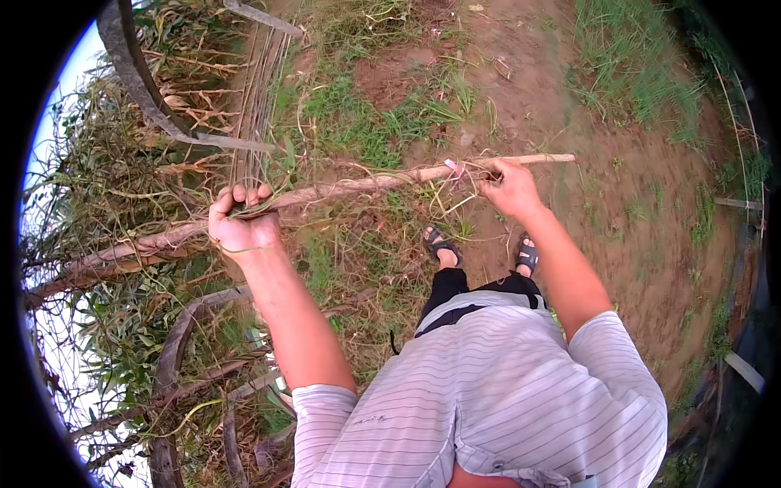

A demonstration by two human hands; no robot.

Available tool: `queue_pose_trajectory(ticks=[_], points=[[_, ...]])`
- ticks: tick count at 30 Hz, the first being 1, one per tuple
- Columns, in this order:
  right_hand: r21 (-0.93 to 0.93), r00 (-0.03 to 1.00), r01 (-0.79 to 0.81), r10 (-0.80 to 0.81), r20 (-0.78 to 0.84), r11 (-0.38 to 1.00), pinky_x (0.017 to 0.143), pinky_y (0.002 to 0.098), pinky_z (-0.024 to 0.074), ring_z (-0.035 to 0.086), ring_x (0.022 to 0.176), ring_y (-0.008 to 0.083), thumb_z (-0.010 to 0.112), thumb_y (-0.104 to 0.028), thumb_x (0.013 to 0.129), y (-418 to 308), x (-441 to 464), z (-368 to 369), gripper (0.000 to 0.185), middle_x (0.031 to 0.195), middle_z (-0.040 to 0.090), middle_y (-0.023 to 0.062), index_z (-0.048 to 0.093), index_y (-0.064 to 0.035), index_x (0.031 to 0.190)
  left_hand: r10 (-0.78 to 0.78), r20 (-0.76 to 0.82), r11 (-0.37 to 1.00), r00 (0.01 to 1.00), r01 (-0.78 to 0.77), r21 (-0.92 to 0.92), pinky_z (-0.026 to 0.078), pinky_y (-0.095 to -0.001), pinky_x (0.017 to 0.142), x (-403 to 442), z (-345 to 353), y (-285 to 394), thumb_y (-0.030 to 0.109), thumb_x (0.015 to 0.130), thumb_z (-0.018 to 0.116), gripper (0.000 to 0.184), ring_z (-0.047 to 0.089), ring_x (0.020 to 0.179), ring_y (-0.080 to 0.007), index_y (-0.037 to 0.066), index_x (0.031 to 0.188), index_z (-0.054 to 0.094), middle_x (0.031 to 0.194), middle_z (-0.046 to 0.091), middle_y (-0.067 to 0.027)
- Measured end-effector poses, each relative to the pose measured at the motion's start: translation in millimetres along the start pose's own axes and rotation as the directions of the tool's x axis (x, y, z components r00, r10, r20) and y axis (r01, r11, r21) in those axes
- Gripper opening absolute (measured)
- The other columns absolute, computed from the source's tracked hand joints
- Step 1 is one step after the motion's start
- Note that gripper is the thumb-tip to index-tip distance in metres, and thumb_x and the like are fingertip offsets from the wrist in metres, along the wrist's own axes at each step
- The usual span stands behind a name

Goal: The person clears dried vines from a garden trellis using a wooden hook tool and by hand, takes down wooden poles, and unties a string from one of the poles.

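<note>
A long wooden pole (358, 186) runs from the vines at the left to a bare tip at the right, with thin dry vines wound along it. My left hand (244, 224) is at the pole, palm up with curled fingers, closed around a bundle of vine stems and leaves. Near the pole's right end, my right hand (510, 189) pinches at the thin vines beside a pink tie (454, 167). What exactly lies between its fingertips is too small to make out.
Curved posts (175, 342) and tangled vines (106, 195) stand at the left. Green grass (634, 65) grows at the upper right beside a dirt path (529, 57). My sandalled feet are below the pole. A dark edge with strings runs along the far right.
</note>
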State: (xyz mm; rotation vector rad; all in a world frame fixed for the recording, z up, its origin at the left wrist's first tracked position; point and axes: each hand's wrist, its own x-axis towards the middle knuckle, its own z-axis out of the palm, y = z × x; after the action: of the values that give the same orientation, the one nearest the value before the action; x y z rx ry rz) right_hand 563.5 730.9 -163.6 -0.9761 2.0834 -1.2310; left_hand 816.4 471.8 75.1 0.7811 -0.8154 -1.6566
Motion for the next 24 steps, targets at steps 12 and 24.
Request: queue_pose_trajectory(ticks=[12,24], points=[[-0.242,0.916,0.401,-0.387,0.106,0.883,0.086,0.0416,0.0501,0.061,0.098,0.0344,0.072,-0.010,0.070,10.2,38.2,-0.6,0.044,0.104,0.062,0.0123,0.058,-0.0075,0.112,-0.036,-0.004,0.999,0.999,0.036,-0.021,0.042,-0.0410,0.067,-0.2,-1.3,1.8,0.010,0.077,0.054,0.003,0.044,0.058,-0.0209,0.008,0.078,0.052,0.067,0.050,-0.0058],[-0.263,0.773,0.567,-0.394,0.498,0.780,0.074,0.0482,0.0520,0.064,0.085,0.0387,0.075,-0.039,0.072,-79.2,67.0,27.6,0.035,0.082,0.066,0.0155,0.063,-0.0080,0.085,0.067,-0.027,0.996,0.997,-0.068,-0.056,0.036,-0.0350,0.059,-10.7,9.9,-10.3,0.008,0.079,0.054,0.004,0.035,0.055,-0.0171,0.006,0.082,0.053,0.061,0.040,-0.0009]])
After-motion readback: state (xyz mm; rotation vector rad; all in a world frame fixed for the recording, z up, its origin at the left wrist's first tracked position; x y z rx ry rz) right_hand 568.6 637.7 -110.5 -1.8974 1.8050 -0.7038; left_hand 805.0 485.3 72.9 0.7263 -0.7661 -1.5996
